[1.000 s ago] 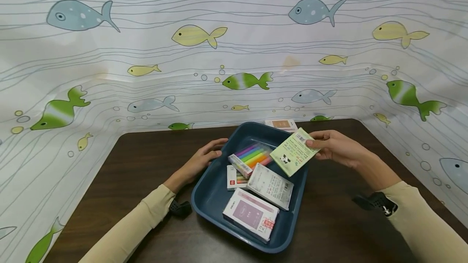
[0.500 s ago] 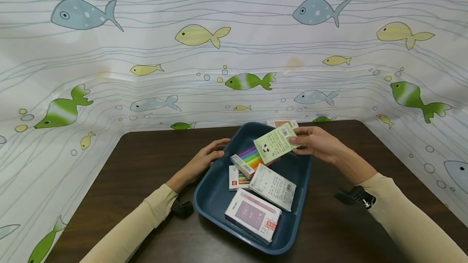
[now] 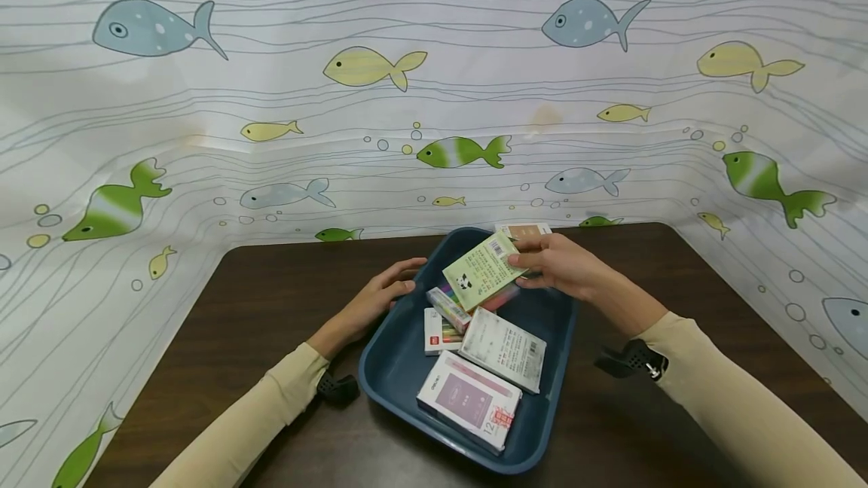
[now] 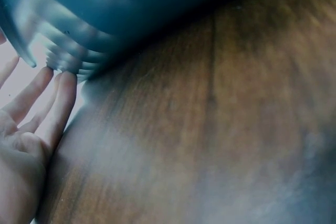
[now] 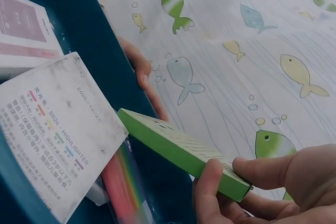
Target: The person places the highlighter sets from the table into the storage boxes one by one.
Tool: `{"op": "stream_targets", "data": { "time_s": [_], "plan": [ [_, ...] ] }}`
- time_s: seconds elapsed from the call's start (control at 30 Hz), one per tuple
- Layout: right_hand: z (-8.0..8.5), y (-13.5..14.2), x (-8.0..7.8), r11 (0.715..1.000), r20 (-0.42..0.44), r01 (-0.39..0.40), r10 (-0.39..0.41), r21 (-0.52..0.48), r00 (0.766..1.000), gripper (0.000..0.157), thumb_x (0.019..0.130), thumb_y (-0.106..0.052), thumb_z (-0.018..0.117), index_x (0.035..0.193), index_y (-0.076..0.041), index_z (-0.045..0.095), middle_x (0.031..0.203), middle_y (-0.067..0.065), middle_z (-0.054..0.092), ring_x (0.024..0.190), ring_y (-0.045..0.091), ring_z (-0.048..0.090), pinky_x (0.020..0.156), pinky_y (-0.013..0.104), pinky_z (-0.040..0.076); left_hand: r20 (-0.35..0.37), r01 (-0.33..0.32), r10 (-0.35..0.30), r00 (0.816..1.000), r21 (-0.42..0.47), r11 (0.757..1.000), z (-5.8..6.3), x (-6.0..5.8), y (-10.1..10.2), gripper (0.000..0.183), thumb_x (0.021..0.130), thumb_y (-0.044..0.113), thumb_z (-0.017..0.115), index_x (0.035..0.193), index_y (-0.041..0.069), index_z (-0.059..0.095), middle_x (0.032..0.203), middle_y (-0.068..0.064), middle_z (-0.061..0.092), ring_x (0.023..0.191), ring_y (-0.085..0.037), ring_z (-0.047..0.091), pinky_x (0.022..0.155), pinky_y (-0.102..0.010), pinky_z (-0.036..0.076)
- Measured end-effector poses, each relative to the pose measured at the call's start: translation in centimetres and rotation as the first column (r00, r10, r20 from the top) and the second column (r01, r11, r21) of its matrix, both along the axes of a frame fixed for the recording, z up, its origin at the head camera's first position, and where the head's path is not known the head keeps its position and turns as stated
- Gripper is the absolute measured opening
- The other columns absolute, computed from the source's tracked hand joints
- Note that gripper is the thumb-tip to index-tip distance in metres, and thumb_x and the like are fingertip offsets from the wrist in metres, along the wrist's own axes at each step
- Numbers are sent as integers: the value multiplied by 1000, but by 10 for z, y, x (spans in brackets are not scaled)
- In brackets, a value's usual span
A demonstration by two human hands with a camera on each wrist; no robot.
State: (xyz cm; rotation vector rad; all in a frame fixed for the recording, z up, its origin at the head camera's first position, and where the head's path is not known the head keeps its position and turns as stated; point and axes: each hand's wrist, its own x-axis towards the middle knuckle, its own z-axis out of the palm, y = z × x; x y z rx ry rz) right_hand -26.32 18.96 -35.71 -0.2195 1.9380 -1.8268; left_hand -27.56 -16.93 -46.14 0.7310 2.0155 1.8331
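Observation:
My right hand [image 3: 563, 266] pinches the end of a thin light-green box [image 3: 483, 271] printed with a panda. The box is held tilted over the far part of a blue plastic bin [image 3: 380, 386], above a clear pack of rainbow-coloured highlighters [image 5: 122, 177], and partly hides it. On the bin's left side, my left hand [image 3: 380, 296] touches the rim and outer wall with extended fingers [image 4: 64, 95]. Also in the bin are a white highlighter box [image 3: 505, 349], a white-and-purple box [image 3: 469, 401] in front, and a small white box [image 3: 434, 331] with a red label.
Behind the bin's far rim lies a white box with a tan panel [image 3: 532, 231], partly hidden by the right hand. The bin stands on a dark brown wooden table [image 3: 285, 300]. A white sheet with printed fish [image 3: 380, 172] rises along the back and sides.
My right hand has carried the light-green box left across the bin, from its right rim to over the highlighter pack. The left hand stays at the rim.

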Motion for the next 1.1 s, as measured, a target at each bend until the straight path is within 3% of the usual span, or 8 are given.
{"op": "stream_targets", "data": {
  "time_s": [0.23,0.37,0.53,0.73,0.83,0.97,1.1],
  "plan": [
    [2,-5,2,994,-108,-57,67,94,992,47,102,-12,64,143,7,50,133,23,54,116,32,61,102,58,44,8,2,-2,1000,-3,1000,-4,2,2,51,107,31,54,156,27,42,154,-6,41,132,-32,48,95,-51,51],
    [3,-11,5,969,-230,-71,127,236,965,45,102,-17,65,143,0,55,139,18,54,123,32,58,103,55,43,6,-3,3,1000,0,1000,-5,4,2,50,107,31,53,156,27,42,154,-5,41,132,-32,49,95,-51,51],
    [5,-13,13,918,-388,43,123,394,914,38,104,-24,62,139,-11,61,147,10,50,134,31,47,107,56,39,-3,4,-4,1000,14,1000,-6,3,1,50,108,28,52,157,24,41,155,-7,40,133,-32,47,96,-52,49],
    [11,-3,13,905,-422,128,61,406,905,38,106,-27,58,141,-13,60,142,10,57,129,32,53,107,59,37,-5,6,-6,1000,6,1000,-6,3,0,50,108,29,52,157,25,41,155,-7,39,134,-32,46,96,-51,49],
    [14,4,9,866,-483,174,87,470,871,41,107,-28,56,144,-10,58,145,12,54,132,34,50,107,60,37,-14,3,-3,1000,6,1000,-6,3,0,49,108,29,52,156,26,41,154,-6,40,134,-32,46,96,-52,49],
    [15,15,2,786,-562,235,167,572,810,44,108,-26,54,147,-6,54,150,16,49,139,40,40,108,63,33,-20,7,-7,1000,8,1000,-6,2,-1,49,108,28,52,156,27,41,155,-6,40,134,-31,46,96,-52,49],
    [11,30,-7,713,-568,248,250,656,784,47,107,-22,55,149,-3,49,148,20,49,130,42,48,102,62,39,-15,13,-13,1000,9,1000,-5,2,0,49,108,29,52,156,28,41,155,-6,39,134,-32,46,96,-51,49]
  ]
}}
